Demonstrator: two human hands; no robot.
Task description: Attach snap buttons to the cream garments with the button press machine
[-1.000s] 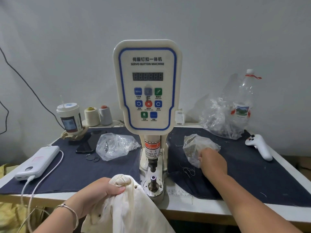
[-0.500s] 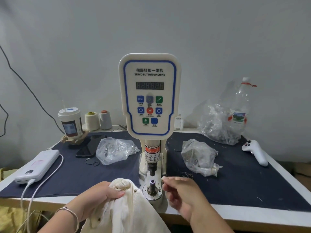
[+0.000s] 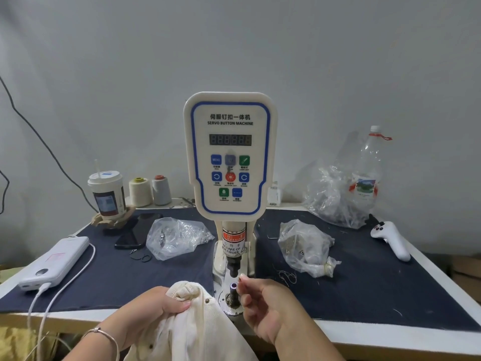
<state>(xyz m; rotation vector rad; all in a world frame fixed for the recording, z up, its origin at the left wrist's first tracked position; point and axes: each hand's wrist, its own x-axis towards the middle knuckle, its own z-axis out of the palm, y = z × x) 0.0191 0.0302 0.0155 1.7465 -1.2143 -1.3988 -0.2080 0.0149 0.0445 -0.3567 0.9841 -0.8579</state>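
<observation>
The cream servo button machine (image 3: 229,155) stands mid-table, its lower die post (image 3: 233,286) below the punch. My left hand (image 3: 153,306) grips a bunched cream garment (image 3: 197,327) just left of the die; a snap shows on the fabric (image 3: 207,300). My right hand (image 3: 268,306) is right beside the die post, its fingertips pinched together next to the top of the post; whatever small snap part they hold is too small to make out. A clear bag of snap parts (image 3: 304,246) lies to the right of the machine, another bag (image 3: 177,237) to the left.
On the dark cloth (image 3: 109,277): a white power bank (image 3: 54,261) with cable, a phone (image 3: 138,230), a cup (image 3: 106,194), two thread cones (image 3: 151,191). At the right are a large bag and bottle (image 3: 364,178) and a white controller (image 3: 393,241).
My right hand left the right-hand bag, came back toward me and now sits at the die post with fingertips pinched. The left hand kept hold of the garment. The camera tilted downward less.
</observation>
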